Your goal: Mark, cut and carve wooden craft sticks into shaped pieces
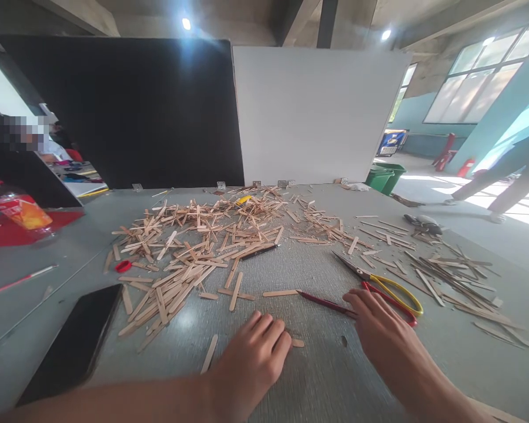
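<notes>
My left hand lies on the grey table with its fingers curled down and close together; a short wooden stick piece sits just at its fingertips. My right hand rests palm down, fingers stretched towards a red pencil whose near end meets my fingertips. Scissors with red and yellow handles lie just beyond this hand. A single flat stick lies ahead between both hands. A big heap of wooden sticks covers the middle of the table.
A black phone lies at the left near edge. A red ring sits by the heap. Thin splinters pile up at right. Black and white boards stand behind. A bottle is far left. A person's legs pass at right.
</notes>
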Demonstrator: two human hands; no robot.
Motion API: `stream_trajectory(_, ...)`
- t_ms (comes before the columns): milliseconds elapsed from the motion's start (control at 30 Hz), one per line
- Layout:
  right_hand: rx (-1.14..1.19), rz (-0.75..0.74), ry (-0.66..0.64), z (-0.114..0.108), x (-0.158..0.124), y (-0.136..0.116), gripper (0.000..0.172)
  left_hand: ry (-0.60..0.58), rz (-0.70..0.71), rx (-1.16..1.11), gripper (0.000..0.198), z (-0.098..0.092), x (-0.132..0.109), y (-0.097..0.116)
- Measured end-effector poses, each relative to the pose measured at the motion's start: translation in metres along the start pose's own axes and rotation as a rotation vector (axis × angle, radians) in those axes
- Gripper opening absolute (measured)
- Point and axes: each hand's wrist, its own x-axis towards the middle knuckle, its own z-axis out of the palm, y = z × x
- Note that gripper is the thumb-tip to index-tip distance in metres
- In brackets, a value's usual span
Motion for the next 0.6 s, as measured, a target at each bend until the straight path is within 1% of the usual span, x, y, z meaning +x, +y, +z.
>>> stream_trajectory(33,-0.013,0.039,-0.001,-0.004,0.002,-0.002,0.036,0.005,0.003,0.005,0.021,0.000,0.000,0.000)
stream_trajectory(67,-0.019,0.084,-0.008,-0.007,0.004,-0.004,0.036,0.010,0.005,0.012,0.022,0.000,0.000,0.000)
stream_trajectory(133,-0.018,0.172,-0.029,-0.009,0.006,-0.006,0.051,0.020,0.000,0.026,0.024,-0.001,0.000,0.000)
stream_trajectory(200,-0.021,0.216,-0.040,-0.006,0.006,-0.007,0.059,0.026,-0.015,0.039,0.025,-0.001,0.002,0.000)
stream_trajectory(367,-0.043,0.204,-0.016,0.002,0.003,-0.005,0.056,0.044,-0.028,0.058,0.028,-0.002,0.004,0.000)
stream_trajectory(533,0.048,0.202,-0.045,0.002,0.002,-0.001,0.038,0.070,-0.016,0.072,0.029,0.001,0.002,0.000)
stream_trajectory(600,0.052,0.161,-0.081,0.003,0.002,0.002,0.037,0.078,-0.021,0.082,0.028,0.004,0.000,0.000)
